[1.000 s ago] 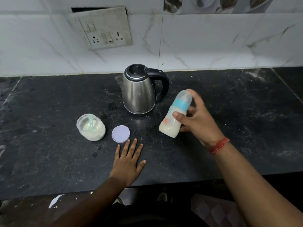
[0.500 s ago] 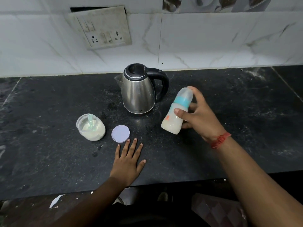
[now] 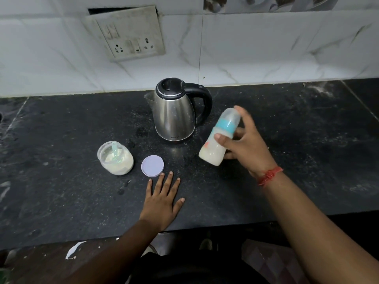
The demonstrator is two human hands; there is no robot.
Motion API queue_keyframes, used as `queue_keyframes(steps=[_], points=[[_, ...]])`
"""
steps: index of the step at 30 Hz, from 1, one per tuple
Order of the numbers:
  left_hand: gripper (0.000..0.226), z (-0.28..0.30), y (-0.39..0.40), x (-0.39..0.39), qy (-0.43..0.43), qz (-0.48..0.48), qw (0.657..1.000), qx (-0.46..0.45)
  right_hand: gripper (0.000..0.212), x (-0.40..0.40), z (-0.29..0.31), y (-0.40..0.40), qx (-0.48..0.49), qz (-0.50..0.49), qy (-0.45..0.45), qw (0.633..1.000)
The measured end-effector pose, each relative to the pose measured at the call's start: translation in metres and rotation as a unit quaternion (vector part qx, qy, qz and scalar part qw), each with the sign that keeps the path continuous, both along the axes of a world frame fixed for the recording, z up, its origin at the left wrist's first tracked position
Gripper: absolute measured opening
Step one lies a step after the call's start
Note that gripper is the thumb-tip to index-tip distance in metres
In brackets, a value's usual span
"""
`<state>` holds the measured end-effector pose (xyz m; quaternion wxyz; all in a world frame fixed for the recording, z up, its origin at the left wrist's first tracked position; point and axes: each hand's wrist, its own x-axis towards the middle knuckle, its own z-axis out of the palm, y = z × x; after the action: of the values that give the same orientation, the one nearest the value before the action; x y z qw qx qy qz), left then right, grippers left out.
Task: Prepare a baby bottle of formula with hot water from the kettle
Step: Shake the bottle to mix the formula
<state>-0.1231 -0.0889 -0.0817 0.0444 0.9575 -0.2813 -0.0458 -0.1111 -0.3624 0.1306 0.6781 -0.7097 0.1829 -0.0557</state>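
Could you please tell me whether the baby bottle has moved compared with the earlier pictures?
Yes, slightly. The baby bottle, gripped in the right hand, now sits a little nearer the kettle and higher than a second ago.

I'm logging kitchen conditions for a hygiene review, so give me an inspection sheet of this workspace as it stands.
Surface: dark stone counter, dusty, with pale specks and smears.
Job's things: steel kettle upright, lid shut; baby bottle capped, tilted, milky liquid inside; open formula jar with scoop inside; jar lid flat beside it.
Clutter: nothing seen on the counter.
Hands: right hand grips the bottle; left hand flat on the counter, fingertips near the lid.
Cables: nothing seen.
Surroundings: white marble-look tiled wall; grimy socket plate, nothing plugged in.
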Motion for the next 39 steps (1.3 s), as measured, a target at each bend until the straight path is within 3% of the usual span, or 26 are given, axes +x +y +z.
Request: queue_keyframes(steps=[4, 8, 12, 15, 19, 23, 27, 30, 34, 37, 39], points=[[0.070, 0.001, -0.002, 0.000, 0.006, -0.001, 1.000, 0.008, 0.072, 0.000, 0.007, -0.011, 0.038, -0.147, -0.063, 0.986], [0.071, -0.001, 0.001, 0.000, 0.007, -0.002, 1.000, 0.008, 0.083, -0.012, 0.001, 0.000, -0.019, -0.035, -0.022, 0.999], [0.071, 0.000, -0.002, 0.000, 0.002, -0.003, 1.000, 0.013, 0.080, -0.017, -0.015, 0.018, 0.025, -0.133, -0.064, 0.989], [0.070, -0.002, 0.000, 0.000, -0.003, -0.003, 1.000, 0.008, 0.083, -0.019, -0.021, 0.030, -0.043, -0.028, -0.022, 0.998], [0.071, -0.001, -0.002, 0.000, -0.002, -0.003, 1.000, 0.009, 0.073, -0.014, -0.014, 0.019, 0.069, -0.154, -0.074, 0.983], [0.070, -0.002, 0.000, 0.002, 0.001, -0.004, 1.000, 0.005, 0.080, -0.014, -0.009, 0.021, -0.006, -0.018, -0.021, 1.000], [0.070, -0.001, -0.002, 0.001, 0.003, -0.003, 1.000, 0.009, 0.076, -0.005, -0.002, 0.017, 0.037, -0.139, -0.079, 0.986], [0.070, -0.002, 0.001, 0.001, 0.008, -0.006, 1.000, 0.008, 0.083, -0.003, 0.002, 0.025, -0.077, -0.007, -0.051, 0.996], [0.070, 0.000, -0.001, 0.002, 0.009, -0.006, 1.000, 0.010, 0.078, 0.004, 0.007, 0.016, 0.042, -0.146, -0.091, 0.984], [0.070, -0.001, 0.001, 0.002, 0.007, -0.008, 1.000, 0.011, 0.082, 0.000, 0.005, 0.019, -0.053, -0.007, -0.043, 0.998], [0.071, 0.000, 0.001, 0.003, 0.008, -0.007, 1.000, 0.013, 0.076, 0.001, 0.006, 0.016, -0.030, -0.043, -0.051, 0.997]])
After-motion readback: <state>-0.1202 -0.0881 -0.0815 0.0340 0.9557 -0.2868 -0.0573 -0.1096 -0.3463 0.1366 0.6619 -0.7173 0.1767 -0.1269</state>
